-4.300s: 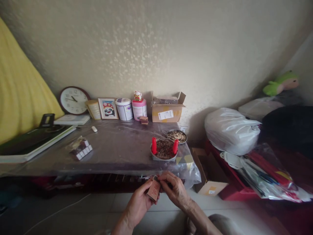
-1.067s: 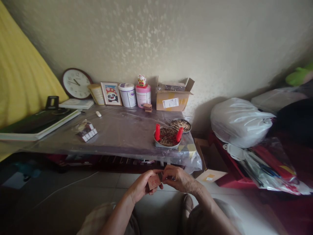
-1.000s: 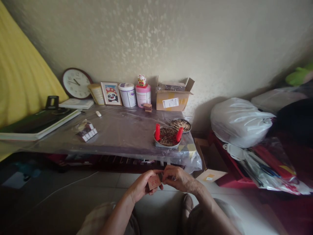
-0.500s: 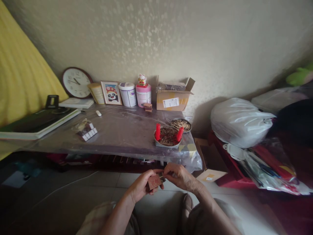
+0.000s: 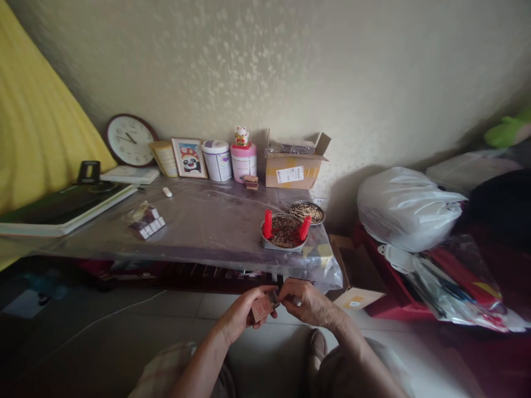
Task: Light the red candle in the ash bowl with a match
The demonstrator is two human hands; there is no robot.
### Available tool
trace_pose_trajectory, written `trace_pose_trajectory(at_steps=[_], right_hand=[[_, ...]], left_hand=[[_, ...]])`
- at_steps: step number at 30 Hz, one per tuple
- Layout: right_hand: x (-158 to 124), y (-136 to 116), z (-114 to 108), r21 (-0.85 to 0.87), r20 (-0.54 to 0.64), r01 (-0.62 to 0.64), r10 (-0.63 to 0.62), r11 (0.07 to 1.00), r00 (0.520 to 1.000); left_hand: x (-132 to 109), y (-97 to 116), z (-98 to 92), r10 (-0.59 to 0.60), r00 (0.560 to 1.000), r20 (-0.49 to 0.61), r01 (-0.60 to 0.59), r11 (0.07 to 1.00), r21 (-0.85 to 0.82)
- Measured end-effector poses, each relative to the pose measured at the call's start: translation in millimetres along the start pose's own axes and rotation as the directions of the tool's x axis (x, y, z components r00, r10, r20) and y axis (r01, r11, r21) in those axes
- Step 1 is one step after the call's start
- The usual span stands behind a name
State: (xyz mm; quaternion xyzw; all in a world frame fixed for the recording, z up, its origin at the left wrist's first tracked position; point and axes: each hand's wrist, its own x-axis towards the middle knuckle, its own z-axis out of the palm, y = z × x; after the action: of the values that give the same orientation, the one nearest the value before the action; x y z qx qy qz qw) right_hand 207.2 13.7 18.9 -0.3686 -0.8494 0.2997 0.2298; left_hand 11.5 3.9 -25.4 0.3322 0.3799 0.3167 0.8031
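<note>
My left hand (image 5: pixel 240 318) is closed round a small brown matchbox (image 5: pixel 262 308) with red print, held low in front of the table edge. My right hand (image 5: pixel 306 303) pinches at the box's open right end, fingers pressed together; whether a match is between them is too small to tell. Straight ahead on the plastic-covered table (image 5: pixel 199 226) stands a round metal dish (image 5: pixel 284 235) filled with dark bits, with two red candles (image 5: pixel 267 224) upright at its sides. A second dish of pale sticks (image 5: pixel 307 210) sits just behind it.
Along the wall stand a clock (image 5: pixel 130 141), a panda picture (image 5: pixel 189 158), tins (image 5: pixel 216 160) and an open cardboard box (image 5: pixel 293 166). A wrapped pack of small boxes (image 5: pixel 146 223) lies left. A white bag (image 5: pixel 409 207) and red bin are at the right.
Since the oldest frame the view tilted and my hands sit lower, with the box turned flatter. In the last second my right fingers shifted slightly at the box's open end.
</note>
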Motion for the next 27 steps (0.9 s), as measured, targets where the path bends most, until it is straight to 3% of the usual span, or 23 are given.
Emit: trace_pose_trajectory(at_steps=[11,18,27], right_hand=[[4.3,-1.2,6.6,0.188,-0.059,-0.030,0.042,0.982,0.997],[5.4,1.9,7.3,0.096,-0.181,0.041,-0.023,0.994,0.983],[6.2,-1.9,5.5,0.147,-0.198,0.011,0.019,0.989,0.980]], left_hand=[[-1.1,1.2,1.2,0.053,0.998,0.023,-0.052,0.998,-0.045],[-0.5,2.3,0.5,0.053,0.998,0.018,-0.052,0.996,-0.072],[-1.7,3.9,3.6,0.055,0.998,0.010,-0.054,0.993,-0.104]])
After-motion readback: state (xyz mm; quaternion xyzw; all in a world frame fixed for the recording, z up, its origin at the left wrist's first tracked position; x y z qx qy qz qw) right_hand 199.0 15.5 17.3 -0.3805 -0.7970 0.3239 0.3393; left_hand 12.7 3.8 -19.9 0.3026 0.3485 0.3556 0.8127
